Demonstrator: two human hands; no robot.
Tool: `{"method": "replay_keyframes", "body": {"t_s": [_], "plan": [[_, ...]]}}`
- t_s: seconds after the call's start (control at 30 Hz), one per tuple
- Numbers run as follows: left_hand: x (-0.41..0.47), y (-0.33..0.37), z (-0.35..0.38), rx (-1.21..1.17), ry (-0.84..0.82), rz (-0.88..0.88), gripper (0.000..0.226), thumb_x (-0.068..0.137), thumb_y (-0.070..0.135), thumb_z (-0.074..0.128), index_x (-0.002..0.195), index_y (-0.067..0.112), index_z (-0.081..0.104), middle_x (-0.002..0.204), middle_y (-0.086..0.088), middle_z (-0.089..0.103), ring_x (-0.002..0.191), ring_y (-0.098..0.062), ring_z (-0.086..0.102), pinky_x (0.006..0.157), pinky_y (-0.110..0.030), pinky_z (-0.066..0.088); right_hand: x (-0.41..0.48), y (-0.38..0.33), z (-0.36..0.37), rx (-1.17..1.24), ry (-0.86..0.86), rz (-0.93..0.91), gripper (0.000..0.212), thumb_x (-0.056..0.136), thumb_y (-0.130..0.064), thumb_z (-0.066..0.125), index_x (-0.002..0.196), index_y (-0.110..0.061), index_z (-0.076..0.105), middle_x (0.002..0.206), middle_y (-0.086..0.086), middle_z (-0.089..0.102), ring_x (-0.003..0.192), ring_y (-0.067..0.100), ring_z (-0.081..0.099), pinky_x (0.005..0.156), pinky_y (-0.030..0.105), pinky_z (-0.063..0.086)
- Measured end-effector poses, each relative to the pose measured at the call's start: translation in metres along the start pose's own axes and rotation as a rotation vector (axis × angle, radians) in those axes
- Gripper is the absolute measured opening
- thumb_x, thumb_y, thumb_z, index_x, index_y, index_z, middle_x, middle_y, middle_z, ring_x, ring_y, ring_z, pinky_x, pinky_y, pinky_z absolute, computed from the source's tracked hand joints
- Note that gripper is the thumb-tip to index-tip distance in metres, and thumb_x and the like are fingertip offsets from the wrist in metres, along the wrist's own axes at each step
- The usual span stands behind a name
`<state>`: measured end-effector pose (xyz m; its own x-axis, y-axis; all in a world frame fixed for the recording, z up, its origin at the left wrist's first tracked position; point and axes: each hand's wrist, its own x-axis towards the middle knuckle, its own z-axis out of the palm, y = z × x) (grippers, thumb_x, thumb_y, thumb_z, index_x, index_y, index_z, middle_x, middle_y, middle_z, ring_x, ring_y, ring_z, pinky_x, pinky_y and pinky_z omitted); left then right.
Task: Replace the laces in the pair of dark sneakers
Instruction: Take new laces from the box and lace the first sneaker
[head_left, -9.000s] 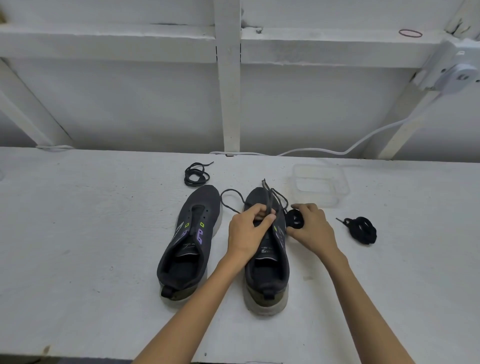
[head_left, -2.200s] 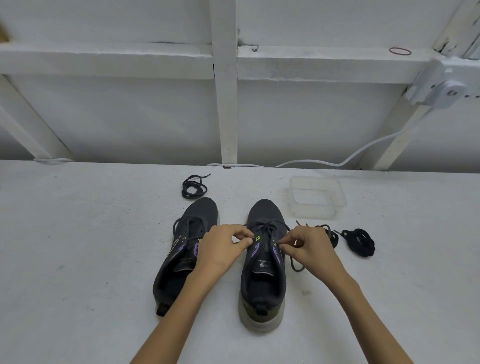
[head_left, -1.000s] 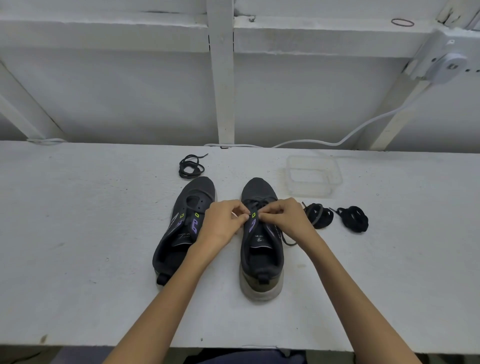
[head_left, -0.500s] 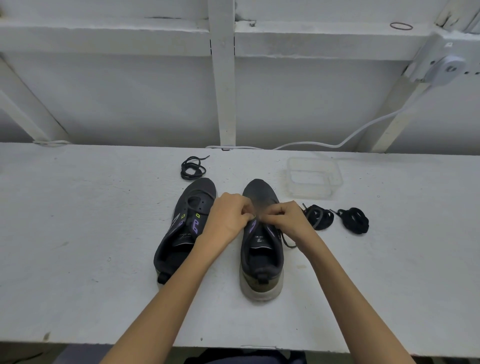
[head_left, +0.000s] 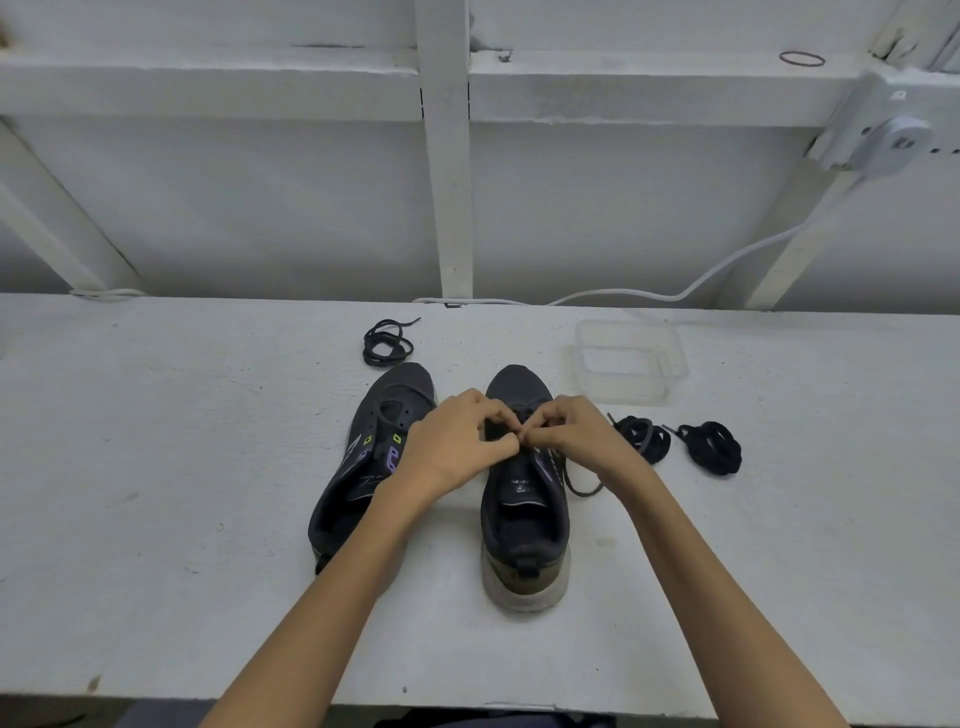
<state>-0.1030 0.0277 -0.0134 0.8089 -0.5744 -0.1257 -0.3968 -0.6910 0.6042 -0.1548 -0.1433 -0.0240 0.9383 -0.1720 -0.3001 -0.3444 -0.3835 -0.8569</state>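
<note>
Two dark sneakers stand side by side on the white table, toes pointing away from me. The left sneaker (head_left: 363, 467) has green and purple eyelet tabs and a loose lace loop over its toe. Over the middle of the right sneaker (head_left: 524, 514), my left hand (head_left: 457, 447) and my right hand (head_left: 571, 436) meet, fingertips together, pinching its dark lace (head_left: 582, 486). One end of that lace trails off the shoe's right side. The eyelets under my fingers are hidden.
A coiled black lace (head_left: 387, 343) lies beyond the left sneaker. Two bundled black laces (head_left: 644, 441) (head_left: 711, 447) lie right of my right hand. A clear plastic container (head_left: 628, 361) sits behind them. A white cable (head_left: 675, 291) runs along the back wall.
My hands have closed in from the shoe's two sides until their fingertips touch over its lacing. The shoes and spare laces have stayed in place.
</note>
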Motion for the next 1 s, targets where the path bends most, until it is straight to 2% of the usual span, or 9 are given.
{"method": "replay_keyframes", "body": {"t_s": [0.07,0.23,0.3,0.43,0.53,0.63,0.73,0.83,1.0], "plan": [[0.002,0.002,-0.003,0.051,0.025,-0.001,0.014,0.08,0.042,0.06,0.093,0.045,0.065,0.109,0.017,0.056,0.104,-0.006,0.051,0.085,-0.034,0.042,0.003,-0.006,-0.009,0.021,0.014,-0.01,0.004,0.068,-0.016,0.072,0.065,-0.013,0.072,0.076,0.015,0.071,0.069,0.014,0.059,0.073,0.037,0.05],[0.005,0.008,0.005,0.123,0.022,0.028,0.019,0.082,0.042,0.058,0.098,0.036,0.067,0.114,0.015,0.051,0.108,-0.009,0.045,0.08,-0.03,0.038,-0.002,-0.018,-0.026,0.023,-0.034,-0.097,0.004,0.081,-0.001,0.07,0.08,-0.001,0.073,0.077,0.005,0.072,0.071,0.008,0.061,0.073,0.026,0.052],[0.007,0.013,0.008,0.194,0.011,0.034,0.018,0.081,0.045,0.06,0.093,0.033,0.066,0.109,0.013,0.049,0.106,-0.011,0.045,0.076,-0.029,0.035,-0.004,-0.014,-0.026,-0.078,-0.084,-0.093,0.005,0.081,-0.005,0.073,0.082,-0.009,0.075,0.076,0.001,0.072,0.071,0.008,0.062,0.075,0.029,0.051],[0.013,0.021,0.008,0.268,-0.032,0.013,0.016,0.084,0.04,0.061,0.096,0.032,0.067,0.11,0.007,0.048,0.109,-0.015,0.044,0.075,-0.029,0.032,-0.005,0.004,-0.024,-0.295,0.019,-0.049,0.016,0.078,-0.01,0.077,0.072,-0.025,0.072,0.071,-0.007,0.069,0.072,0.009,0.062,0.076,0.033,0.051],[0.016,0.025,0.009,0.273,-0.044,-0.005,0.02,0.083,0.04,0.065,0.101,0.032,0.07,0.115,0.005,0.049,0.112,-0.017,0.045,0.077,-0.03,0.035,-0.008,0.011,-0.018,-0.202,0.044,-0.023,0.015,0.079,-0.008,0.076,0.072,-0.021,0.073,0.073,0.002,0.072,0.075,0.017,0.066,0.082,0.039,0.054],[0.016,0.025,0.012,0.248,-0.033,-0.016,0.022,0.083,0.038,0.067,0.103,0.03,0.07,0.117,0.005,0.049,0.112,-0.017,0.045,0.08,-0.031,0.038,-0.01,0.015,-0.01,-0.104,0.082,-0.004,0.017,0.08,-0.007,0.074,0.072,-0.021,0.071,0.074,0.002,0.072,0.072,0.013,0.064,0.084,0.041,0.055],[0.014,0.023,0.017,0.198,-0.009,-0.031,0.016,0.085,0.033,0.064,0.099,0.028,0.069,0.118,0.007,0.049,0.112,-0.017,0.045,0.077,-0.031,0.04,-0.014,0.013,-0.008,0.033,0.048,-0.003,0.007,0.08,-0.017,0.078,0.079,-0.016,0.072,0.072,0.002,0.069,0.07,0.011,0.062,0.079,0.033,0.054],[0.012,0.023,0.022,0.18,0.009,-0.009,0.013,0.087,0.027,0.059,0.097,0.025,0.068,0.117,0.008,0.049,0.11,-0.016,0.046,0.072,-0.031,0.036,-0.02,0.007,-0.009,0.106,-0.014,0.021,0.023,0.077,-0.026,0.082,0.091,-0.012,0.069,0.071,0.001,0.064,0.068,0.009,0.059,0.065,0.019,0.048],[0.012,0.02,0.026,0.152,0.083,-0.005,0.015,0.092,0.035,0.06,0.095,0.021,0.062,0.111,0.015,0.05,0.105,-0.013,0.049,0.077,-0.034,0.042,-0.022,0.002,-0.014,0.162,-0.032,0.095,0.016,0.083,-0.005,0.069,0.098,-0.006,0.063,0.074,0.005,0.057,0.063,0.011,0.054,0.064,0.022,0.047]]}}
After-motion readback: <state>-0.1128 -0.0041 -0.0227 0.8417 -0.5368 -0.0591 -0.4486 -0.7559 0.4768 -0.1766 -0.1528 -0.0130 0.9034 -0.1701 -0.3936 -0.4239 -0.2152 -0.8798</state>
